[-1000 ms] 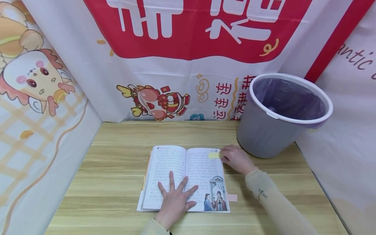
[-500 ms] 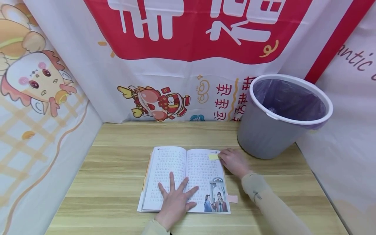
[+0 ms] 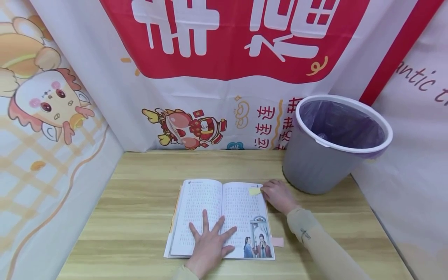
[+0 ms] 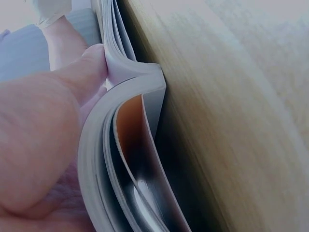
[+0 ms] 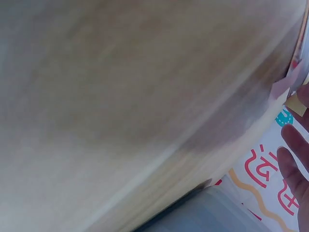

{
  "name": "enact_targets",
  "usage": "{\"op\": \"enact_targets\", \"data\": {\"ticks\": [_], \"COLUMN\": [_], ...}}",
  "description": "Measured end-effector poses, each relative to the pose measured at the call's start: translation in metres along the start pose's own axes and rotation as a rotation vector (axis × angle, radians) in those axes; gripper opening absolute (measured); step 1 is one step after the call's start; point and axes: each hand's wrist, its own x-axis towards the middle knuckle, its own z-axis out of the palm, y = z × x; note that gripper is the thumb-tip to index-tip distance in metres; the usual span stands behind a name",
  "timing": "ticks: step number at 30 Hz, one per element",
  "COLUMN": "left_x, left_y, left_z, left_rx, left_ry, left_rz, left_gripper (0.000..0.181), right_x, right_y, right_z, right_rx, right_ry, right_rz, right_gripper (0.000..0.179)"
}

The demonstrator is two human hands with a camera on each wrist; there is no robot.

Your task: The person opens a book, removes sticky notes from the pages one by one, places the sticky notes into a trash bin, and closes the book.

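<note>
An open book (image 3: pixel 203 196) with printed text lies on the wooden table, a small picture of figures in the lower right corner of its right page. My left hand (image 3: pixel 209 245) rests spread across the lower pages, over the gutter. In the left wrist view the thumb (image 4: pixel 91 67) presses by the bent book spine (image 4: pixel 140 79). At the upper right page edge my right hand (image 3: pixel 278 195) pinches the end of a yellow sticky note (image 3: pixel 254 191). The note looks bent there. A pink sticky tab (image 3: pixel 277 242) sticks out from the book's right side.
A grey trash bin (image 3: pixel 315 167) with a white rim and a purple liner stands at the back right of the table (image 3: pixel 140 210). Printed cloth (image 3: pixel 196 89) hangs behind the table and along both sides.
My right hand has drawn slightly left at the page edge, and the yellow note now looks shorter and bent. My left hand stays put. The head view has tilted up a little.
</note>
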Motion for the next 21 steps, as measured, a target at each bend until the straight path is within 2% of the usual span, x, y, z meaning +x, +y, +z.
{"op": "enact_targets", "data": {"ticks": [13, 21], "left_x": [-0.004, -0.005], "left_y": [0.004, 0.007], "left_z": [-0.004, -0.004], "left_rx": [-0.021, 0.0], "left_ry": [0.003, 0.011], "left_rz": [-0.012, -0.02], "left_gripper": [0.052, 0.051], "right_x": [-0.001, -0.003], "right_y": [0.001, 0.005], "right_z": [-0.012, -0.017], "right_rx": [0.045, 0.079], "right_ry": [-0.022, 0.025], "right_rz": [0.001, -0.038], "right_gripper": [0.011, 0.01]}}
